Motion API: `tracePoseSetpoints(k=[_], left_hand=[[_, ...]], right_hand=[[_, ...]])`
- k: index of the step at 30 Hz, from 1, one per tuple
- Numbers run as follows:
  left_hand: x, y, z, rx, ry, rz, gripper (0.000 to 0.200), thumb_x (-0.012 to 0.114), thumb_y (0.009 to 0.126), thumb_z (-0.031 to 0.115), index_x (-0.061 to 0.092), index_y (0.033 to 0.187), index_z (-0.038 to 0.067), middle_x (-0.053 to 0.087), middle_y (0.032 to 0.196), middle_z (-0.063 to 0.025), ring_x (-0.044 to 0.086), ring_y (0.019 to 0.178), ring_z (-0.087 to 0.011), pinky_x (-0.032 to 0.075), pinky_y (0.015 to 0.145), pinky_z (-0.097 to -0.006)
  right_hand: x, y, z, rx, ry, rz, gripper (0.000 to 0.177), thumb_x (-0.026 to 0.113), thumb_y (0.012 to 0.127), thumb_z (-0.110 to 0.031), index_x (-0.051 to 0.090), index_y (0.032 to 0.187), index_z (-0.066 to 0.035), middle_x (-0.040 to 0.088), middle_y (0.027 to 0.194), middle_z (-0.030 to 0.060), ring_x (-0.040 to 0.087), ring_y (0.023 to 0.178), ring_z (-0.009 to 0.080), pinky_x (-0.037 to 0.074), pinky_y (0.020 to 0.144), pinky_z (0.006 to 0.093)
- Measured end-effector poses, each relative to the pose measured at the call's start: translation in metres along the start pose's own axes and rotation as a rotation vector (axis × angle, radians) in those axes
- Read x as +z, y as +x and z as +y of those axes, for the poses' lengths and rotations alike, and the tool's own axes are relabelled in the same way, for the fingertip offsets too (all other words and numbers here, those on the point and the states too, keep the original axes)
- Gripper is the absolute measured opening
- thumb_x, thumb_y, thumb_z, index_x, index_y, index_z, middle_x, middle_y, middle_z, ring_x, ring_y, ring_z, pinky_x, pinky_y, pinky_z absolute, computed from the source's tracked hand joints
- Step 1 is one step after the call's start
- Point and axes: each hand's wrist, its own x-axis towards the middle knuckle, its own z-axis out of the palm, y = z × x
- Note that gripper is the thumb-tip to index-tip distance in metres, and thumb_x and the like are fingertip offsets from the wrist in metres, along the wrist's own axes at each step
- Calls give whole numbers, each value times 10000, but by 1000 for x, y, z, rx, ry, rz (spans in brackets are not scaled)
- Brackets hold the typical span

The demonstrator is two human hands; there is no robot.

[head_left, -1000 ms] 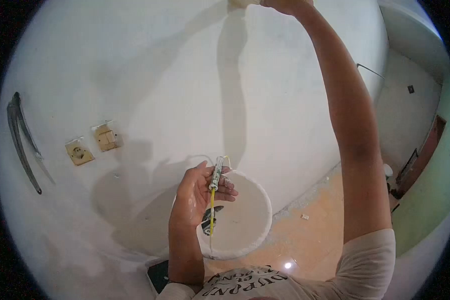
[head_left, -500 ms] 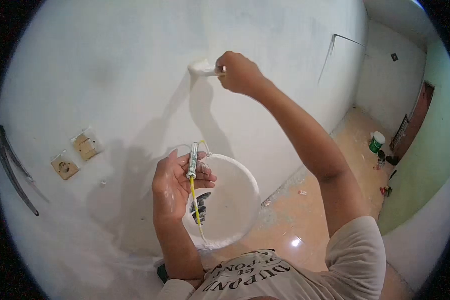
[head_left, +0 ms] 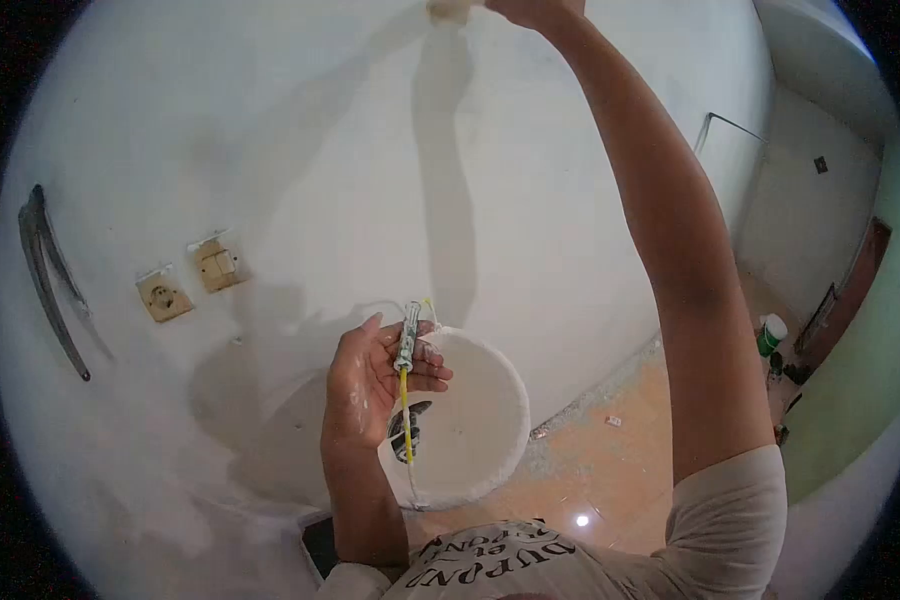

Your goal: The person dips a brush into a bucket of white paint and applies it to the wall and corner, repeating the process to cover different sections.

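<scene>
My right hand is high on the white wall, partly cut off by the top of the view. It grips a paintbrush, whose pale bristle end is at the wall. Lower down, my left hand holds up a white bucket by its handle. The handle's grip lies across the palm and curled fingers, with yellow cord below it. Inside the bucket is pale liquid, and a dark patch shows near its left side.
A wall socket and a switch sit left of the bucket. Farther left, a dark cable sticks out from the wall. Beyond my right arm, a green-and-white pail stands on the tiled floor near a doorway.
My right hand and the paintbrush have moved up the wall, to the view's top edge. My left hand still holds the bucket; the view has shifted slightly.
</scene>
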Motion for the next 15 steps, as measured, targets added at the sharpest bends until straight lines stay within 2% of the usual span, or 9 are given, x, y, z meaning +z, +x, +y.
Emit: tracePoseSetpoints(k=[3, 4, 7, 9, 10, 11, 12, 13, 15], left_hand=[[1, -3, -3, -20, -39, 36, 649, 406, 1003, 464, 558, 1230, -125, 671, 903, -195, 702, 858, -339, 580, 815, -448], [3, -5, -1, 7, -21, 30, 641, 408, 1010, 459, 553, 1230, -125, 669, 909, -195, 699, 862, -337, 581, 821, -448], [5, -4, 1, 21, 2, 68, 639, 417, 1007, 457, 545, 1231, -127, 666, 910, -195, 698, 860, -338, 582, 826, -448], [6, -5, -2, 48, 2, 63, 634, 417, 1006, 449, 537, 1233, -130, 661, 910, -197, 695, 860, -335, 583, 823, -449], [6, -6, -2, 50, 7, 64, 632, 415, 1007, 447, 537, 1235, -129, 659, 908, -196, 694, 861, -332, 584, 822, -449], [7, -6, -3, 53, 10, 66, 629, 412, 1007, 445, 537, 1236, -128, 658, 907, -195, 693, 862, -330, 585, 821, -449], [13, -4, -4, 52, 57, 177, 760, 365, 980, 524, 540, 1242, -168, 673, 864, -218, 697, 750, -343, 589, 742, -442], [14, -4, -4, 52, 57, 184, 760, 365, 980, 524, 540, 1242, -168, 673, 864, -218, 697, 750, -343, 589, 742, -442], [15, -3, -5, 61, 66, 227, 752, 358, 987, 513, 537, 1246, -170, 673, 865, -217, 697, 759, -343, 588, 744, -439]], right_hand=[[-13, -20, -22, 141, 55, -44, 124, 708, 840, -175, 742, 914, -82, 730, 1011, 159, 700, 979, 322, 562, 825, 418], [10, -30, -13, -35, 146, 247, 107, 687, 848, -140, 753, 893, -69, 735, 991, 166, 703, 945, 328, 562, 807, 430], [25, -44, -32, -174, 234, 306, 101, 690, 839, -132, 762, 852, -63, 738, 934, 179, 711, 870, 331, 566, 751, 436], [14, -72, -56, -208, 287, 129, 173, 658, 804, -115, 738, 953, -78, 737, 948, 149, 708, 957, 342, 553, 807, 473], [24, -78, -66, -181, 262, 62, 173, 636, 823, -74, 742, 959, -76, 725, 940, 171, 678, 923, 394, 542, 786, 490], [36, -87, -72, -205, 197, -52, 162, 596, 820, -26, 712, 933, -38, 706, 907, 204, 676, 902, 414, 544, 783, 496], [49, -105, -76, -253, 211, -12, 105, 580, 808, 4, 668, 865, 1, 689, 873, 235, 671, 879, 438, 542, 780, 513], [45, -121, -83, -291, 207, -108, 52, 567, 805, 18, 617, 796, 30, 675, 847, 257, 673, 862, 441, 542, 765, 522], [34, -145, -86, -285, 183, -274, 46, 560, 808, 73, 594, 781, 56, 671, 848, 266, 676, 817, 435, 554, 712, 498]])
